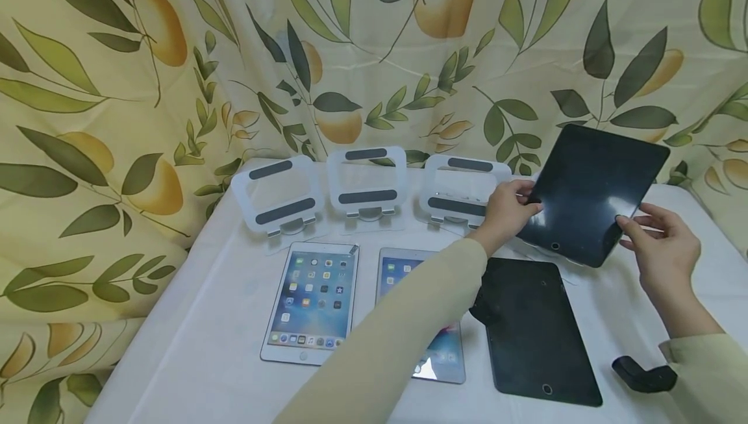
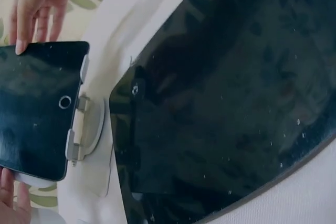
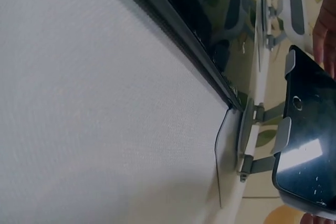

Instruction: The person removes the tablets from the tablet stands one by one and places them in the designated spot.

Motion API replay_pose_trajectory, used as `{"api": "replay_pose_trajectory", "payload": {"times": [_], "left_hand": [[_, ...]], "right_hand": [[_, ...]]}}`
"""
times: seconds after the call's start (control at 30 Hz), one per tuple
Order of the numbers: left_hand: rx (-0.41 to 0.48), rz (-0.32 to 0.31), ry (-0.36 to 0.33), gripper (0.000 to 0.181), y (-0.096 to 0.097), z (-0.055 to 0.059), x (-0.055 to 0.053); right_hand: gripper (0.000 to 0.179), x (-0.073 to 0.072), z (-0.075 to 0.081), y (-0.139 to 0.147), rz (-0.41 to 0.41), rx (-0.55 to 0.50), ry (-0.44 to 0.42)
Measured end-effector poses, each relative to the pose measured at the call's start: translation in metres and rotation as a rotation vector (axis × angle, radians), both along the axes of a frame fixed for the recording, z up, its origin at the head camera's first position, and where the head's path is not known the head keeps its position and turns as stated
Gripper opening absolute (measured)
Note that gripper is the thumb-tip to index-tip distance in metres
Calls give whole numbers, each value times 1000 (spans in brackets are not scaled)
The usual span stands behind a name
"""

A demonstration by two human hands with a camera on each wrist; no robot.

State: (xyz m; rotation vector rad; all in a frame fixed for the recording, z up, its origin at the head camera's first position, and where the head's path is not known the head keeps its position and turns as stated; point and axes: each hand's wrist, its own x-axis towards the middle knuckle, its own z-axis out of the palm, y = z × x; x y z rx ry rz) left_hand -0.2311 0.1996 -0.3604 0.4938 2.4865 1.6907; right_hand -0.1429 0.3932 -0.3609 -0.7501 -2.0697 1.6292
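A black tablet [image 1: 598, 190] leans back, screen facing me, at the right of the table. My left hand [image 1: 507, 210] grips its left edge with the thumb on the front. On the opposite edge, my right hand [image 1: 666, 249] pinches it between thumb and fingers. In the right wrist view, a stand's grey clips [image 3: 283, 135] sit along the tablet's lower edge, with metal hinges below. Most of that stand is hidden behind the tablet. A second black tablet [image 1: 540, 326] lies flat in front, partly covered by my left wrist's camera.
Three white tablet stands with grey pads, left [image 1: 277, 193], middle [image 1: 367, 180] and right [image 1: 461, 187], line the table's back. A white tablet [image 1: 310, 300] lies lit on the white tablecloth [image 1: 193, 346]. Another white tablet [image 1: 450, 352] is partly under my left sleeve. A patterned curtain [image 1: 234, 54] hangs behind.
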Motion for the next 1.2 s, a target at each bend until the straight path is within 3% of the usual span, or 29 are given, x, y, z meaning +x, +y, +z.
{"api": "replay_pose_trajectory", "payload": {"times": [0.1,0.3,0.43,0.53,0.67,0.9,1.03,1.2], "left_hand": [[29,29,-26,40,3,1,2],[106,130,-98,38,11,4,8],[120,150,-76,33,11,1,8],[140,151,-48,28,9,-2,8],[171,157,-30,22,9,-4,8],[184,116,28,19,5,-3,10],[159,74,75,20,2,0,14],[105,38,109,23,2,5,21]], "right_hand": [[54,-2,1,-3,-10,127,-16],[53,-1,-3,-9,6,567,-88],[50,-2,-4,-10,45,660,-48],[54,0,-4,-8,78,650,-58],[57,3,-4,-4,88,562,-52],[52,5,2,-6,11,404,6],[52,9,10,-5,-14,386,-9],[50,17,18,0,13,394,4]]}}
